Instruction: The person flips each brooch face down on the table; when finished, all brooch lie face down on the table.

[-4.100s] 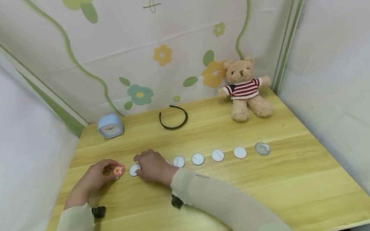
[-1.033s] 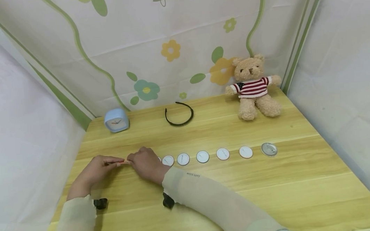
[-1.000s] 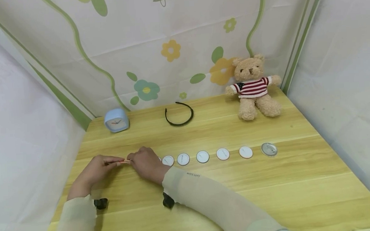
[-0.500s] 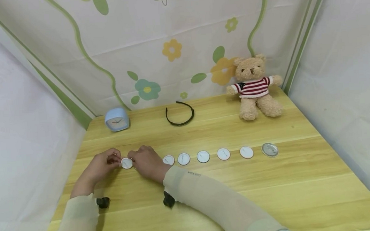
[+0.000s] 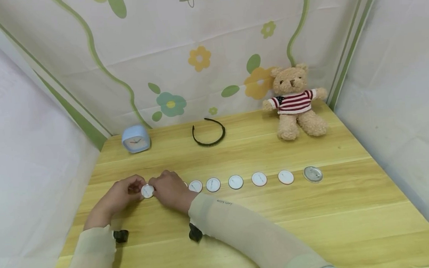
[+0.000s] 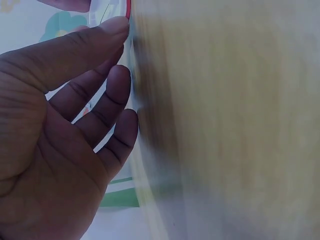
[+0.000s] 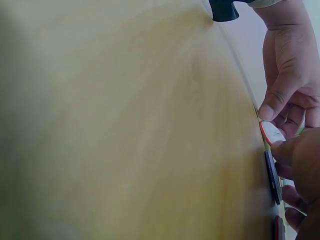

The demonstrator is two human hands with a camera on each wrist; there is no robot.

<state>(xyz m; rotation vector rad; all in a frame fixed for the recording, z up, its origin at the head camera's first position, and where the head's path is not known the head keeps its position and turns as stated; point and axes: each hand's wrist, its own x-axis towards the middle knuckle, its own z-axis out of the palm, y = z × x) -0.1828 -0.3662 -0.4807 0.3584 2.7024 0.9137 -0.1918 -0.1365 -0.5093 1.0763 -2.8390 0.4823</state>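
Observation:
A round pin badge [image 5: 147, 191], white pin side up with a red rim, sits between my two hands at the left end of a row of badges. My left hand [image 5: 124, 193] has its thumb and forefinger at the badge's left edge. In the left wrist view, the left thumb [image 6: 112, 27] overlaps the badge [image 6: 107, 9], other fingers loosely bent. My right hand [image 5: 172, 191] pinches the opposite edge, and in the right wrist view its thumb [image 7: 285, 150] lies on the badge [image 7: 271, 132]. The right hand partly hides a neighbouring badge.
Several white-backed badges [image 5: 235, 182] run rightward in a line, ending with a silver-backed badge [image 5: 313, 174]. Behind them are a blue clock [image 5: 136, 139], a black headband [image 5: 209, 143] and a teddy bear [image 5: 294, 103]. Fabric walls [image 5: 209, 37] enclose the wooden table [image 5: 277, 219].
The badge first showed its red printed face in my left hand; it was then turned edge-on between both hands and now lies white side up. The right hand has shifted left to it.

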